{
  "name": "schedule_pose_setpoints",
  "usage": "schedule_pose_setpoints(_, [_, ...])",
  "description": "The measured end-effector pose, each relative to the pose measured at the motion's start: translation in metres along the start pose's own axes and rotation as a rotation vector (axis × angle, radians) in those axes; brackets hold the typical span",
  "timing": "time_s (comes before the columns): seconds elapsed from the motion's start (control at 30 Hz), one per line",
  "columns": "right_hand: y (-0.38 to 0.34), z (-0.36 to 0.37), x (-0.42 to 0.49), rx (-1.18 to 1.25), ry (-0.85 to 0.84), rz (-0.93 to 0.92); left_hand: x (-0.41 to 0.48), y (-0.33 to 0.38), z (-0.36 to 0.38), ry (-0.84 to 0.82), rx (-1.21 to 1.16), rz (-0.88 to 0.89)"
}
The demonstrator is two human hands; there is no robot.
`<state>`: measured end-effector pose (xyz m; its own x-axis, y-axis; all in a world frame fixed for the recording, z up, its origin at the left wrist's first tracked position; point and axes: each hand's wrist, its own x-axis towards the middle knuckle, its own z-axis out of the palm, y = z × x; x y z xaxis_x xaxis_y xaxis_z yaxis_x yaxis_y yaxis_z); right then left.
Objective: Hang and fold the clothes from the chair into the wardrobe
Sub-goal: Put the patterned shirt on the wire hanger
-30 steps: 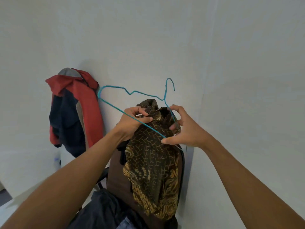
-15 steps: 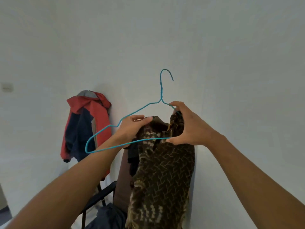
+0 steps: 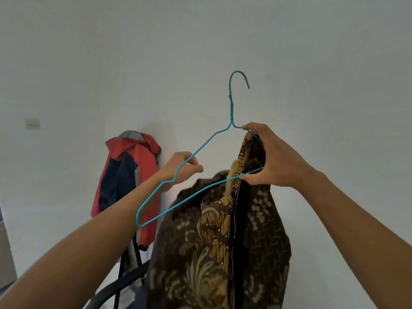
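Note:
A blue wire hanger point(image 3: 185, 201) stands upright in front of the white wall, hook on top. My right hand point(image 3: 276, 161) grips its right shoulder and lower bar, pinching the top of a brown patterned batik shirt point(image 3: 223, 241) against the wire. The shirt hangs straight down from that hand, with its right side over the hanger. My left hand point(image 3: 180, 170) has its fingers curled at the hanger's left shoulder wire and seems to pinch it. The hanger's left end sticks out bare, outside the shirt.
A red and navy jacket point(image 3: 127, 175) hangs on the wall at the left. Below it shows the black frame of a folding chair point(image 3: 124, 282). A light switch point(image 3: 32, 124) sits on the wall at far left.
The hanger has swung from tilted to upright and both hands have lifted it with the shirt. My left hand has left the shirt's collar and moved to the hanger's left shoulder.

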<state>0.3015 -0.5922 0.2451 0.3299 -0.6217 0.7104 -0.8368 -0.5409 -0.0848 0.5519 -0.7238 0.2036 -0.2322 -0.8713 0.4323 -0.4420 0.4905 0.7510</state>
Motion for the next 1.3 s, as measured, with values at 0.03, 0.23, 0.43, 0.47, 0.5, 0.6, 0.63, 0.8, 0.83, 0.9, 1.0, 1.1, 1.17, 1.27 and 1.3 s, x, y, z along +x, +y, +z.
schedule_pose_setpoints(0.03, [-0.003, 0.002, 0.002, 0.001, 0.001, -0.004, -0.002, 0.004, 0.004, -0.054, -0.069, -0.006])
schedule_pose_setpoints(0.23, [-0.018, 0.019, 0.009, 0.046, -0.018, -0.083, -0.01, 0.016, 0.037, -0.381, -0.156, -0.065])
schedule_pose_setpoints(0.43, [-0.014, 0.019, 0.011, -0.008, -0.02, -0.053, -0.009, 0.002, 0.051, -0.348, -0.039, 0.051])
schedule_pose_setpoints(0.47, [-0.011, 0.017, 0.01, -0.034, -0.018, -0.037, -0.009, -0.004, 0.051, -0.327, -0.001, 0.079])
schedule_pose_setpoints(0.5, [-0.009, 0.016, 0.008, -0.06, -0.017, -0.023, -0.009, -0.009, 0.049, -0.315, 0.015, 0.095])
schedule_pose_setpoints(0.6, [-0.006, 0.016, 0.006, -0.12, 0.003, 0.002, -0.007, -0.025, 0.047, -0.272, 0.023, 0.125])
schedule_pose_setpoints(0.63, [-0.006, 0.016, 0.007, -0.145, 0.006, 0.0, -0.006, -0.029, 0.046, -0.246, 0.059, 0.136])
schedule_pose_setpoints(0.8, [-0.004, 0.013, 0.011, -0.282, -0.012, 0.02, -0.002, -0.032, 0.042, -0.073, -0.231, 0.057])
schedule_pose_setpoints(0.83, [-0.003, 0.012, 0.011, -0.307, -0.023, 0.033, 0.001, -0.029, 0.037, -0.059, -0.249, 0.027])
schedule_pose_setpoints(0.9, [0.0, 0.011, 0.011, -0.342, -0.044, 0.052, 0.006, -0.022, 0.024, -0.089, -0.328, -0.033])
schedule_pose_setpoints(1.0, [0.003, 0.01, 0.008, -0.347, -0.038, 0.058, 0.012, -0.014, 0.0, -0.084, -0.293, 0.101])
schedule_pose_setpoints(1.1, [0.002, 0.005, 0.005, -0.288, 0.029, 0.07, 0.013, -0.014, -0.02, -0.061, 0.048, 0.445])
schedule_pose_setpoints(1.17, [0.0, 0.001, 0.005, -0.271, 0.065, 0.074, 0.011, -0.015, -0.024, -0.09, 0.257, 0.593])
schedule_pose_setpoints(1.27, [0.0, -0.005, 0.005, -0.259, 0.092, 0.092, 0.008, -0.021, -0.031, -0.131, 0.453, 0.614])
schedule_pose_setpoints(1.3, [-0.001, -0.006, 0.004, -0.249, 0.095, 0.097, 0.008, -0.025, -0.033, -0.095, 0.45, 0.592])
